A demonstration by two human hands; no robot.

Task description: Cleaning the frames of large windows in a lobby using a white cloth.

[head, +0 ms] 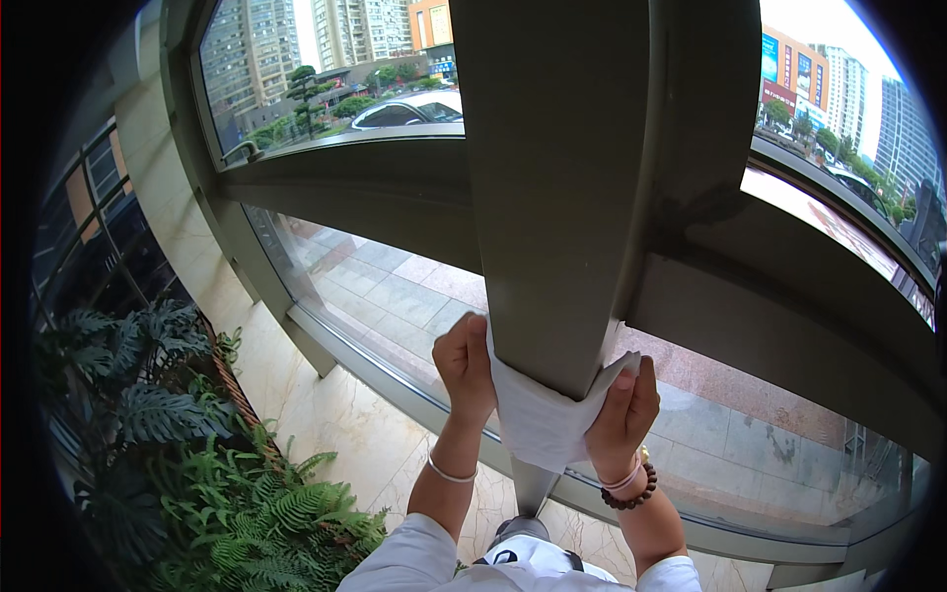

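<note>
A white cloth (544, 425) is wrapped around the near face and both sides of a dark metal window post (558, 222). My left hand (466, 366) is closed on the cloth's left end, at the post's left side. The cloth's right end is pinched between the thumb and fingers of my right hand (627, 414), at the right side of the post. Between the hands the cloth lies against the post and hangs a little below them. Its far side is hidden.
Dark horizontal rails (355, 200) join the post on both sides, with glass panes above and below. A window handle (244, 152) sticks out at upper left. Ferns (251, 510) and large-leaved plants (159, 414) stand at lower left beside the marble floor (325, 414).
</note>
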